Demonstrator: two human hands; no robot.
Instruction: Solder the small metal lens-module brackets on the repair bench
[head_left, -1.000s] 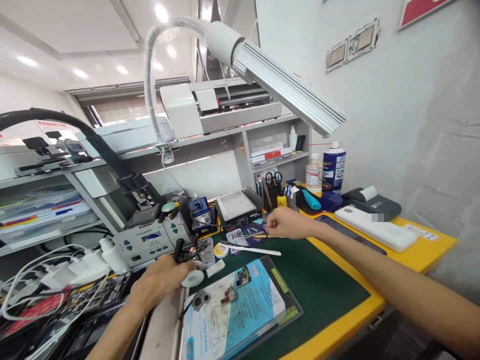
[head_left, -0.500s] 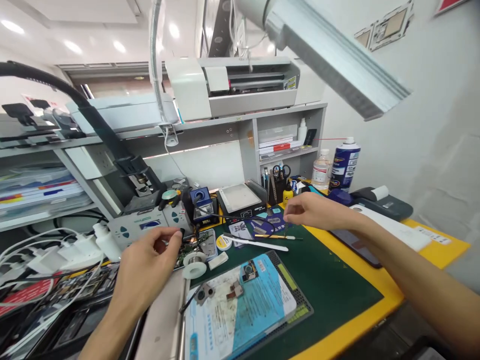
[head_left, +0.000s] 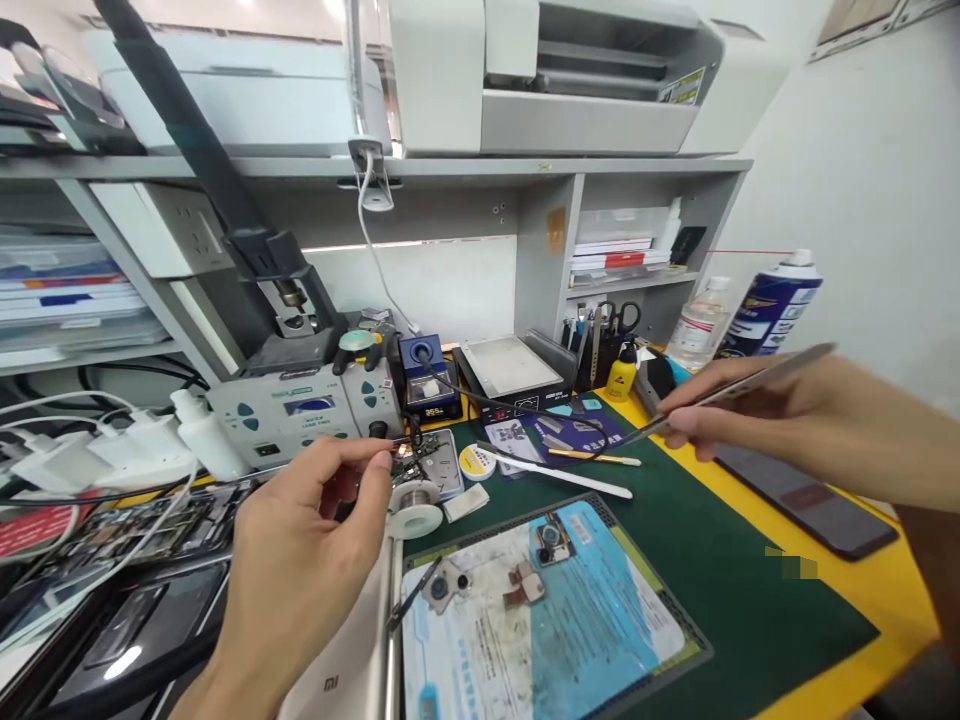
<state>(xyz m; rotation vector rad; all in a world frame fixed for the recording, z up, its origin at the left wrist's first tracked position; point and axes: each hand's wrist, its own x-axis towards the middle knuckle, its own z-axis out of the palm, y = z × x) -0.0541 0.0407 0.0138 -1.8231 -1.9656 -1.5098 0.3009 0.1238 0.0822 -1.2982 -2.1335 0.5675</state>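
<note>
My right hand (head_left: 750, 410) pinches a slim metal tool (head_left: 780, 368), perhaps tweezers, its tip pointing left over the mat's back edge. My left hand (head_left: 307, 560) is closed with thumb and forefinger together, beside the solder spool (head_left: 415, 522); what it may hold is hidden. Behind its fingertips lies a tray (head_left: 452, 468) of small circuit parts. In front, a blue and white pad (head_left: 495, 650) bears a camera module (head_left: 442, 590), a small metal piece with a brown flex (head_left: 529, 583) and another module (head_left: 551, 540).
A white pen-like stick (head_left: 570, 478), a gold-handled brush (head_left: 592, 456) and a round yellow-white tin (head_left: 477, 462) lie on the green mat (head_left: 750, 600). A dark phone (head_left: 810, 505) rests at right. Disassembled phones and cables crowd the left. Behind stand a soldering station (head_left: 427, 385) and yellow bottle (head_left: 621, 375).
The view has moved closer and tilted down. My right hand, earlier low over the purple card, has lifted to the right and now holds the metal tool. My left hand remains beside the spool.
</note>
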